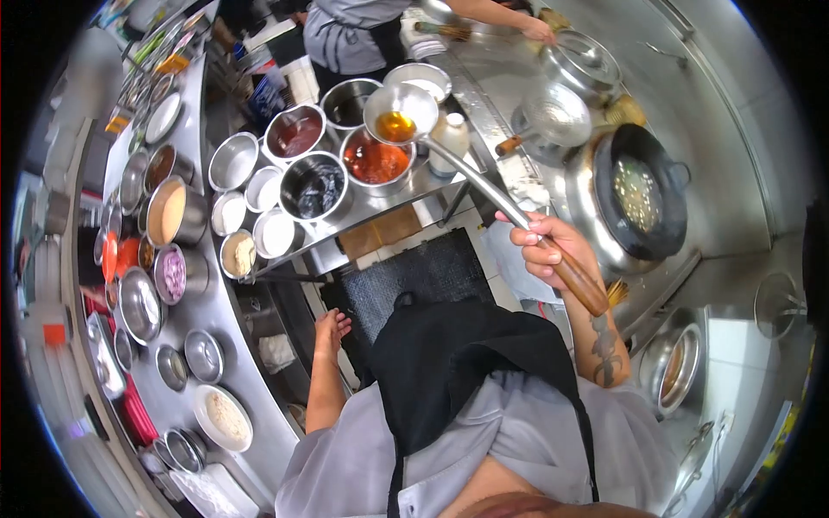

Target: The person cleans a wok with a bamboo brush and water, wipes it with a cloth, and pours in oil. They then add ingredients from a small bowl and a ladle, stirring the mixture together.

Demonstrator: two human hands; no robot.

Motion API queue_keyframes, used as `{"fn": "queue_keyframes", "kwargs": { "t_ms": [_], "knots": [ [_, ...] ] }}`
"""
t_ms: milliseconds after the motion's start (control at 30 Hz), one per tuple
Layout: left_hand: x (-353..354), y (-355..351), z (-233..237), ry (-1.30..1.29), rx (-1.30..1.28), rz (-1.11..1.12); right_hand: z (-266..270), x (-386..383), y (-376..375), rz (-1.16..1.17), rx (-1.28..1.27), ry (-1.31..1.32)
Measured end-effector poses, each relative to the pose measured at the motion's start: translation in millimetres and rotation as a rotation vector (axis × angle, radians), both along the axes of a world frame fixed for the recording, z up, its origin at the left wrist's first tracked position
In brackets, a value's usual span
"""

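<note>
My right hand [553, 249] grips the wooden handle of a long metal ladle [471, 171]. The ladle's bowl holds an amber liquid [395, 127] and hangs above a steel pot of red sauce [377, 160], partly covering it. My left hand [332, 330] hangs low by the black apron, fingers apart, with nothing in it. On the stove to the right a black wok [643, 192] sits tilted, with pale bits in bubbling liquid at its bottom.
Pots of dark sauce [313, 186] and brown-red sauce [294, 132] stand on the steel stand, beside a bottle [451, 144]. A left counter carries chopped purple onion [171, 274] and several bowls. Another person [358, 34] stands ahead, one hand near a lidded pot [580, 65]. A strainer [557, 115] lies behind the wok.
</note>
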State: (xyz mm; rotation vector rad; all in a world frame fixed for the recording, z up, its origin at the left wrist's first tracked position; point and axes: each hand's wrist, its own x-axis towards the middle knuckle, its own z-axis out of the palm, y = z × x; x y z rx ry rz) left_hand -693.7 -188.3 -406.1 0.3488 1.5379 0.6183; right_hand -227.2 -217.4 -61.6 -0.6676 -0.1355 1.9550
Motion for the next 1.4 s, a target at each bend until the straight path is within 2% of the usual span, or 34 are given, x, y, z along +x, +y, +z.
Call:
{"fn": "queue_keyframes", "kwargs": {
  "t_ms": [67, 200, 333, 433, 467, 500, 533, 600, 767, 900, 1000, 1067, 1133, 1200, 1267, 1333, 1400],
  "knots": [
    [15, 1, 0, 0.006, -0.019, -0.050, 7, 14, -16, -0.045, 0.041, 0.171],
    [41, -2, 6, -0.073, -0.016, -0.157, 22, 52, -61, -0.172, 0.138, 0.246],
    [72, 2, 2, -0.050, -0.044, -0.244, 32, 98, -119, -0.370, 0.237, 0.098],
    [92, 13, -7, -0.096, -0.118, -0.330, 34, 125, -158, -0.648, 0.107, -0.270],
    [101, 17, -9, -0.036, -0.090, -0.395, 35, 134, -166, -0.717, 0.062, -0.398],
    [122, 20, 14, 0.024, -0.060, -0.455, 32, 145, -174, -0.760, 0.016, -0.510],
    [141, 22, 28, 0.084, -0.028, -0.511, 27, 157, -180, -0.786, -0.047, -0.640],
    [165, 33, 15, 0.069, -0.011, -0.546, 7, 182, -191, -0.831, -0.185, -0.891],
    [242, 53, 7, 0.035, 0.095, -0.678, -67, 264, -212, -0.877, -0.386, -1.257],
    [318, 71, -9, 0.019, 0.141, -0.858, -68, 281, -217, -0.955, -0.446, -1.243],
    [380, 83, -10, -0.037, 0.131, -1.060, -83, 292, -206, -0.995, -0.464, -1.316],
    [419, 93, -27, -0.074, 0.085, -1.200, -97, 298, -192, -0.918, -0.510, -1.473],
    [453, 91, -19, -0.023, 0.103, -1.211, -96, 290, -173, -0.880, -0.566, -1.448],
    [482, 87, -12, -0.021, 0.131, -1.196, -105, 289, -172, -0.814, -0.549, -1.231],
    [499, 91, -10, -0.053, 0.157, -1.167, -74, 274, -192, -0.798, -0.494, -1.054],
    [515, 103, -19, -0.035, 0.081, -1.287, -50, 264, -203, -0.832, -0.464, -0.901],
    [516, 115, -36, 0.008, -0.015, -1.418, -58, 260, -194, -0.794, -0.550, -1.114]
  ]
}}
